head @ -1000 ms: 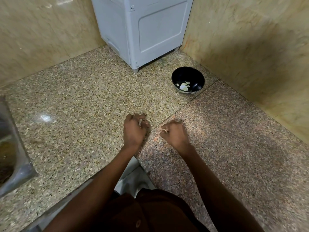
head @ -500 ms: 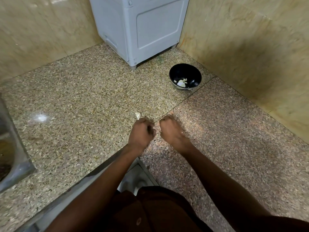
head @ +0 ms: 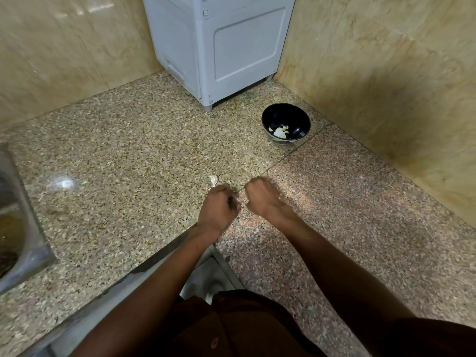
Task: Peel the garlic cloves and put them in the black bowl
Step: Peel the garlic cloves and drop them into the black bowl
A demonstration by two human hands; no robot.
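Observation:
A black bowl [head: 296,115] stands on the granite counter near the right wall, with a few pale peeled garlic pieces [head: 279,131] inside. One unpeeled garlic clove [head: 213,180] lies on the counter just beyond my left hand [head: 217,207]. My left hand and my right hand [head: 262,197] are knuckles up and almost touching, well short of the bowl. Their fingers curl tightly around a small garlic clove that is hidden between them.
A pale grey appliance [head: 221,47] stands in the back corner behind the bowl. A steel sink [head: 15,222] is set in the counter at far left. Tiled walls close the back and right sides. The counter's front edge [head: 154,258] runs under my left forearm.
My hands have drawn closer together and slightly toward me. A loose garlic clove on the counter beyond my left hand has come into view. The view has shifted a little.

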